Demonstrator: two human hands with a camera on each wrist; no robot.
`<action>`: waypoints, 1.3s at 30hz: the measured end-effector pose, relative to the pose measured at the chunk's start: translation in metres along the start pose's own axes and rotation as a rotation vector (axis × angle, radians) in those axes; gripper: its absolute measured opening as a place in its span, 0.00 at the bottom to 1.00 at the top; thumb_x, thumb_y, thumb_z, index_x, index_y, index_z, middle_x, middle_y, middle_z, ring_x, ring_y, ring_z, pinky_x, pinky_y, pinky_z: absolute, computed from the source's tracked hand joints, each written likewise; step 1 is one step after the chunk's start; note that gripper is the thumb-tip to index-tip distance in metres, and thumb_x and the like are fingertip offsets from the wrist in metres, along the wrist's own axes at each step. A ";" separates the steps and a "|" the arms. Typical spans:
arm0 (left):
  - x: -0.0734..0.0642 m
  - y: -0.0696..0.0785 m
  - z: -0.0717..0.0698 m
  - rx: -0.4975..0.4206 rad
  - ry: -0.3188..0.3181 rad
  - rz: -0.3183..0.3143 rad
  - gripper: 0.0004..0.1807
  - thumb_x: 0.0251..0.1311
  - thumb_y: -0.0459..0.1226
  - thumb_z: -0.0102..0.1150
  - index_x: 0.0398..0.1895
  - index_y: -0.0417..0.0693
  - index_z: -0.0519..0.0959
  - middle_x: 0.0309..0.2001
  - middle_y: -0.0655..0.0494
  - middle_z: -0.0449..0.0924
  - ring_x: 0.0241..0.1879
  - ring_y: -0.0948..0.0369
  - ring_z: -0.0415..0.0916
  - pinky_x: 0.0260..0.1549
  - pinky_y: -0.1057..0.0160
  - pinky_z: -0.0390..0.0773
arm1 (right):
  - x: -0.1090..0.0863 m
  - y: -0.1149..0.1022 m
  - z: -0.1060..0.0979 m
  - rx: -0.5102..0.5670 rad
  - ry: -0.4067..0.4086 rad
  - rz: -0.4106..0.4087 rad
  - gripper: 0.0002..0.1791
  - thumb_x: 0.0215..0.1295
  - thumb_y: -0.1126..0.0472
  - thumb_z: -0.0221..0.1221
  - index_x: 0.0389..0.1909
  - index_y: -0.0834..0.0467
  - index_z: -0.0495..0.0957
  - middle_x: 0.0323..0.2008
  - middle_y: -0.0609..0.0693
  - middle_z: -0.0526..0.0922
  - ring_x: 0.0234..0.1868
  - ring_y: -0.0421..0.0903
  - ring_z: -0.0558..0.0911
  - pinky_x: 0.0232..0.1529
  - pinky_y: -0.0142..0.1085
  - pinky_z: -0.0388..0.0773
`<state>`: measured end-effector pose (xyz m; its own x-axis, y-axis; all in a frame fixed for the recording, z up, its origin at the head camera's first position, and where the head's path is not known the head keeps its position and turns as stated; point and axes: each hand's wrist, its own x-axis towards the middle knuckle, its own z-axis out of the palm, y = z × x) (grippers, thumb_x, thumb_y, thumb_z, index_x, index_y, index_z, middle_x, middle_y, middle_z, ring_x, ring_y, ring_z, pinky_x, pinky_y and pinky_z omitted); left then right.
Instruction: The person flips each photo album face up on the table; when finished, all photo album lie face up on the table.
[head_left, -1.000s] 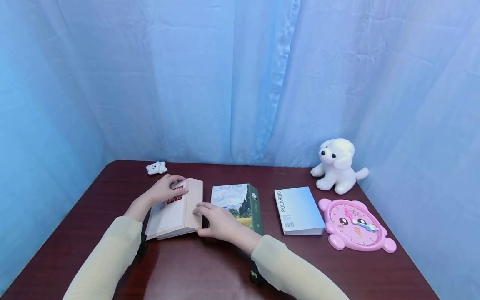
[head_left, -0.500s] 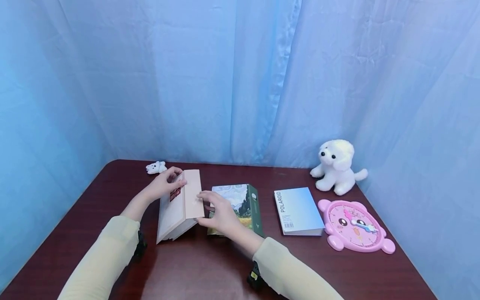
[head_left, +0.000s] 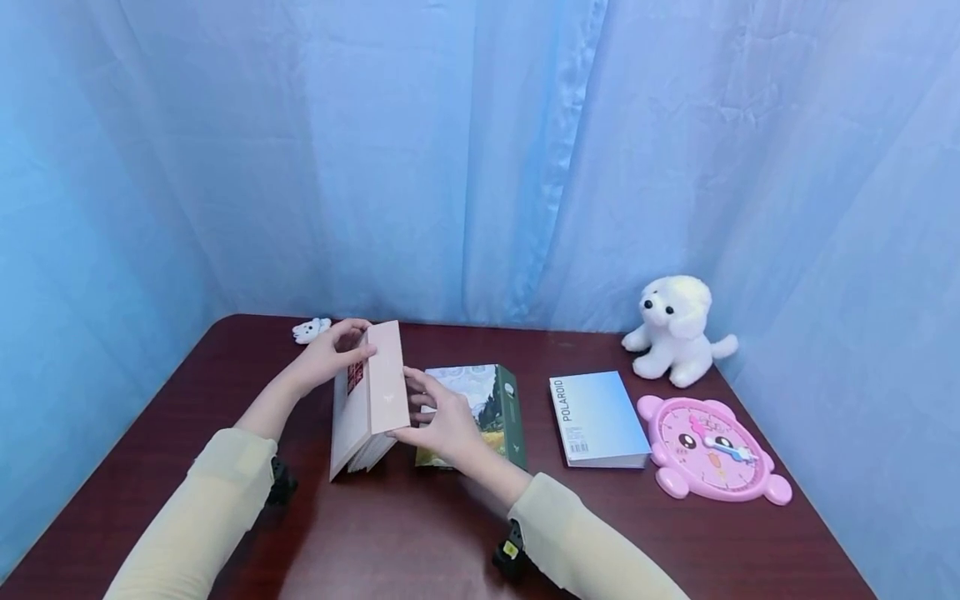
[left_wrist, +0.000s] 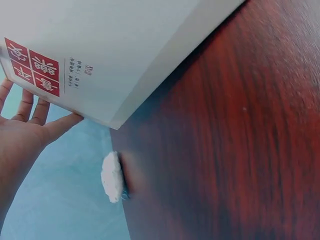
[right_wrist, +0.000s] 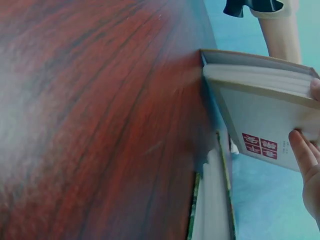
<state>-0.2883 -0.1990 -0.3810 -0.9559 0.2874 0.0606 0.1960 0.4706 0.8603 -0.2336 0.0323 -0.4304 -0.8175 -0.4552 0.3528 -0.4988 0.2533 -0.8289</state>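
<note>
Two hands hold the pale book (head_left: 388,379) spine up, over the left half of the table (head_left: 420,542), nearer its far edge.
From my end, the left hand (head_left: 324,360) is part-curled over the book's far end, thumb on the spine; the right hand (head_left: 448,427), fingers spread, has the spine's near right side between thumb and fingertips. I judge that gripping both ends steadies a thick book whose covers splay downward; whether it touches the table I can't tell. The green book (head_left: 512,421) lies flat just to its right, partly behind the right hand. The Polaroid book (head_left: 603,421) lies farther right, beside the clock (head_left: 716,450) at the right edge; the dog (head_left: 671,337) sits by the far right corner, apart from the handling, I'd say.
</note>
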 end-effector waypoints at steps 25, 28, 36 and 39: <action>0.011 0.025 -0.007 -0.001 0.131 0.164 0.31 0.61 0.44 0.61 0.65 0.50 0.64 0.61 0.44 0.65 0.52 0.47 0.76 0.44 0.53 0.79 | 0.004 -0.015 -0.016 0.044 0.025 -0.125 0.48 0.39 0.58 0.76 0.65 0.44 0.65 0.60 0.48 0.75 0.59 0.42 0.76 0.44 0.44 0.81; 0.008 0.029 -0.003 -0.084 0.108 0.153 0.32 0.59 0.43 0.62 0.65 0.50 0.63 0.62 0.45 0.63 0.49 0.48 0.78 0.41 0.54 0.81 | 0.003 -0.016 -0.016 0.054 -0.012 -0.100 0.50 0.41 0.60 0.76 0.67 0.43 0.61 0.64 0.47 0.71 0.63 0.45 0.72 0.46 0.47 0.80; 0.004 0.040 0.004 -0.215 0.098 0.160 0.34 0.57 0.43 0.65 0.64 0.51 0.61 0.64 0.47 0.59 0.53 0.45 0.75 0.41 0.49 0.81 | 0.005 -0.010 -0.009 0.015 -0.050 -0.060 0.57 0.43 0.58 0.75 0.70 0.31 0.51 0.71 0.39 0.56 0.68 0.44 0.63 0.53 0.48 0.76; 0.004 0.046 0.007 -0.247 0.107 0.155 0.33 0.57 0.43 0.64 0.63 0.51 0.61 0.65 0.47 0.57 0.55 0.44 0.73 0.39 0.52 0.82 | 0.006 -0.013 -0.005 -0.069 -0.034 -0.071 0.59 0.42 0.54 0.75 0.71 0.31 0.48 0.73 0.38 0.48 0.70 0.45 0.59 0.55 0.50 0.74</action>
<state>-0.2810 -0.1700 -0.3448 -0.9388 0.2441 0.2430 0.2953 0.2074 0.9326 -0.2339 0.0309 -0.4154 -0.7697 -0.5022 0.3942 -0.5748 0.2765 -0.7702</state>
